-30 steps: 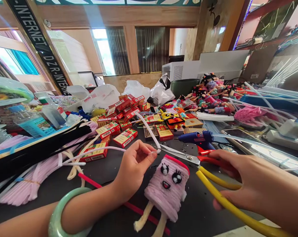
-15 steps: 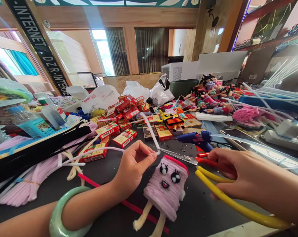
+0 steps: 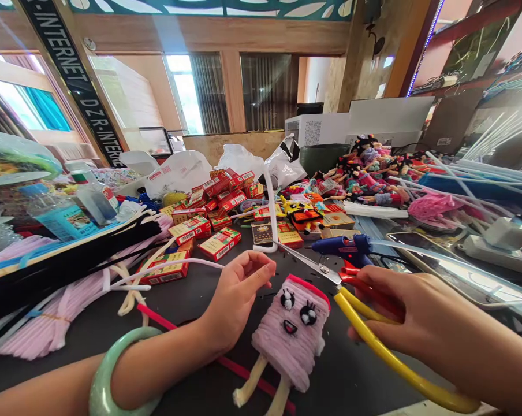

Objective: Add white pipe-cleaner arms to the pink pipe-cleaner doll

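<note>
Your R hand (image 3: 417, 323) has a firm grip round the scissors (image 3: 317, 267), yellow/red handles, blades pointing fwd-left. L hand (image 3: 237, 303) has a narrow pinch; can't tell if it holds the white pipe cleaner (image 3: 191, 263) running up to it. Pink pipe-cleaner doll (image 3: 289, 329) lies on black worktop (image 3: 351, 370) betw. both hands, touching neither.

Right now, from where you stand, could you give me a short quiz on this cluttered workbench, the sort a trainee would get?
1. Which hand is holding the scissors?
2. True or false: the bangle is on the left arm.
3. Fill in the blank: the blue tool lying just beyond the scissors is a ____.

Key:
1. The right hand.
2. True.
3. Glue gun.
</note>
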